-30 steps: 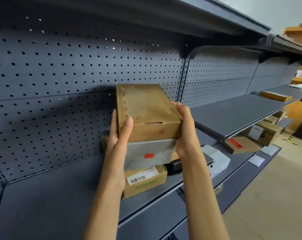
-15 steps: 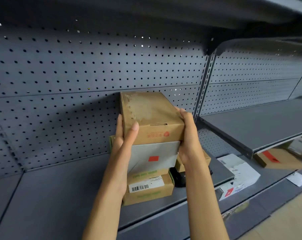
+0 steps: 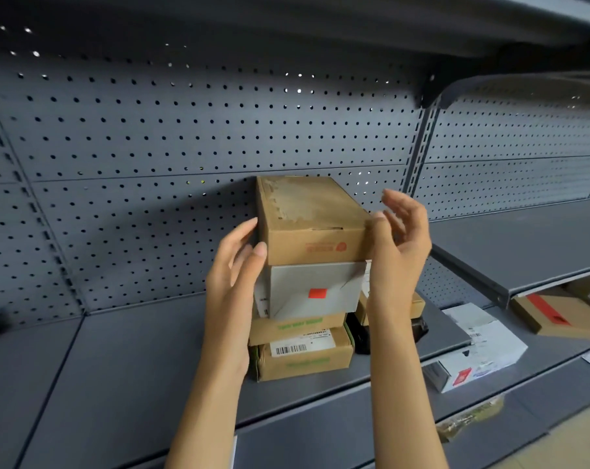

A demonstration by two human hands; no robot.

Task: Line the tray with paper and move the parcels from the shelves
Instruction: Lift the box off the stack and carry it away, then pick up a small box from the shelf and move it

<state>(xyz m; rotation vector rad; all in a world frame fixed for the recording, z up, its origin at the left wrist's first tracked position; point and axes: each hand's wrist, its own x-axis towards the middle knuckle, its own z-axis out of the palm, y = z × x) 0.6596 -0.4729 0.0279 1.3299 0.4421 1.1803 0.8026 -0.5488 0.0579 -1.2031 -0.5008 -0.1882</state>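
My left hand (image 3: 234, 279) and right hand (image 3: 396, 252) hang open, fingers loose, just beside the brown parcel (image 3: 312, 220), holding nothing. It sits atop a grey box (image 3: 315, 289) and two cardboard boxes (image 3: 303, 350), stacked near the shelf (image 3: 117, 384) front edge.

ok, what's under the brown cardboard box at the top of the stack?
The brown cardboard box sits on a grey carton with a red sticker. Below that are two brown boxes with green print. The stack's rear and what is behind it are hidden.
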